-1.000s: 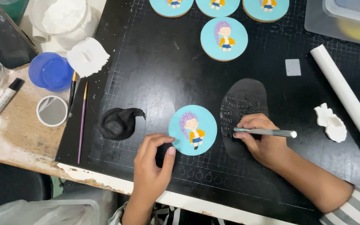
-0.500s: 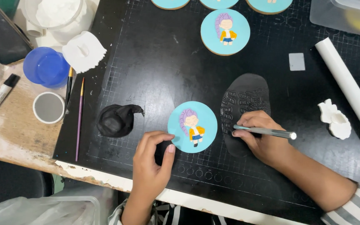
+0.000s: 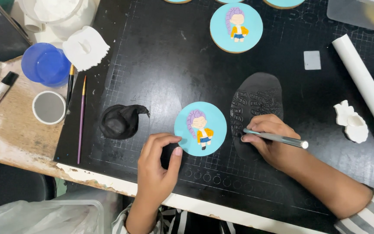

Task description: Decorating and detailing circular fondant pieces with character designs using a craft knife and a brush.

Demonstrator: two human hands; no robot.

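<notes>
The left hand [image 3: 156,167] pinches the edge of a blue decorated disc [image 3: 200,128]; the right hand [image 3: 271,141] grips a silver tool [image 3: 278,139] over rolled black fondant [image 3: 256,102].

Single view only, head-mounted; looks almost straight down onto the black cutting mat [image 3: 161,56], from the near edge of the table; close range, mat fills most of the frame; wearer's left hand [image 3: 156,169] and right hand [image 3: 269,138] enter from the bottom edge, so the camera sits just above and behind them; slight tilt, mat grid runs a bit skewed to the frame; far side cropped, top row of round blue cookies [image 3: 236,27] partly cut off, probably more beyond; no second view to overlap.
</notes>
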